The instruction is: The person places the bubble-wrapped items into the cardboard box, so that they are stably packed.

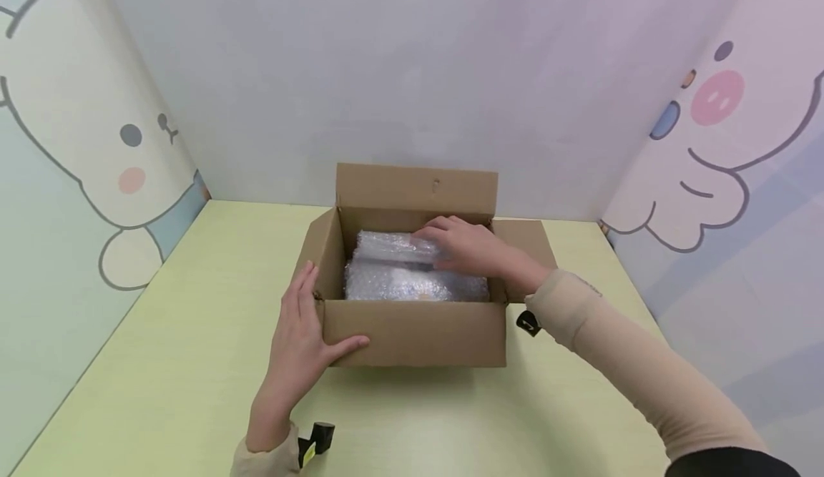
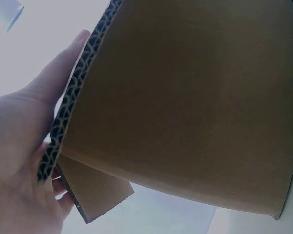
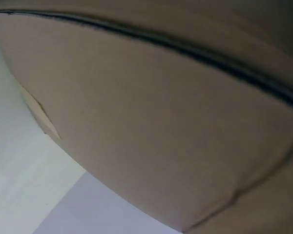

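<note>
An open cardboard box point(image 1: 412, 334) holds things in clear bubble wrap. My left hand point(image 1: 300, 341) rests at its front left corner, fingers straight along the left side, thumb on the front flap. In the left wrist view the thumb of that hand point(image 2: 19, 126) lies against the flap point(image 2: 185, 97), above its fluted edge. Inside the box, my right hand point(image 1: 473, 248) grips the right end of a narrow bubble-wrapped package point(image 1: 395, 246), fingers bent over its top. A larger bubble-wrapped package point(image 1: 399, 284) lies in front of it. The right wrist view shows cardboard point(image 3: 136, 112), with the hand hidden.
The box stands on a pale yellow table point(image 1: 193, 348), its flaps folded outward. The back flap point(image 1: 412, 187) stands up near the pale curtain point(image 1: 412, 69). Cartoon-printed panels point(image 1: 96, 176) border both sides. Black wrist cameras point(image 1: 322, 435) show near both sleeves.
</note>
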`<state>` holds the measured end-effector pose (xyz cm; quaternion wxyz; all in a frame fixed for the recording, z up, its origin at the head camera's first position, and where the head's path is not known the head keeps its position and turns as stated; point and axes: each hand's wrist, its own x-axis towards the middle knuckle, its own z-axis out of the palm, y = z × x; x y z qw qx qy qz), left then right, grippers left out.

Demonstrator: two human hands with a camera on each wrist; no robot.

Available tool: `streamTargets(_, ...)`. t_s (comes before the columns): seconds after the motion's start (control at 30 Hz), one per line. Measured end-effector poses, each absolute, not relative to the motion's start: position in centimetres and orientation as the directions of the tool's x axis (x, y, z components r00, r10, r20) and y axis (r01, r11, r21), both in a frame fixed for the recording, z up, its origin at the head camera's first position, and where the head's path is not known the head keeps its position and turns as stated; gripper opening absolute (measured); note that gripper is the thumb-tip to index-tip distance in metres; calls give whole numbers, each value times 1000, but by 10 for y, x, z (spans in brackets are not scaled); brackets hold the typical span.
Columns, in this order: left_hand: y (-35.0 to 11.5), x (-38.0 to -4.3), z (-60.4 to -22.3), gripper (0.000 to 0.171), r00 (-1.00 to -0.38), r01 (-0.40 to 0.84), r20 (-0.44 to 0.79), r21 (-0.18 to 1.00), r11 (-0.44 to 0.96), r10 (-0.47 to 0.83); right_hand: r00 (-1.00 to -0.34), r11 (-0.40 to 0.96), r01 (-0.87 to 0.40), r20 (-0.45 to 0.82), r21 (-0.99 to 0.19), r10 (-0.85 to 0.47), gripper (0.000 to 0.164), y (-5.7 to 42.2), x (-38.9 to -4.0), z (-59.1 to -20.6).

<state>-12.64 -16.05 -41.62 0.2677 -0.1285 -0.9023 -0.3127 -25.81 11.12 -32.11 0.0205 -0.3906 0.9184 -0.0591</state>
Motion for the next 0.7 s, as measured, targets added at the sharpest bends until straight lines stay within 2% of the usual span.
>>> streamTargets(0.27,-164,-127,-410,125,-821,406,561,440,801,108,-737,714,-664,32,-222,-675,52,139,-245,-293)
streamTargets(0.5,-168,-125,-398,124,-821,408,544,348,844,173,-772,741,-636,172,-214,-612,52,178,-230,-290)
streamTargets(0.7,-177,-123,-377,116,-803,430,563,325,842,193,-753,742,-642,343,-193,-562,51,215,-217,-295)
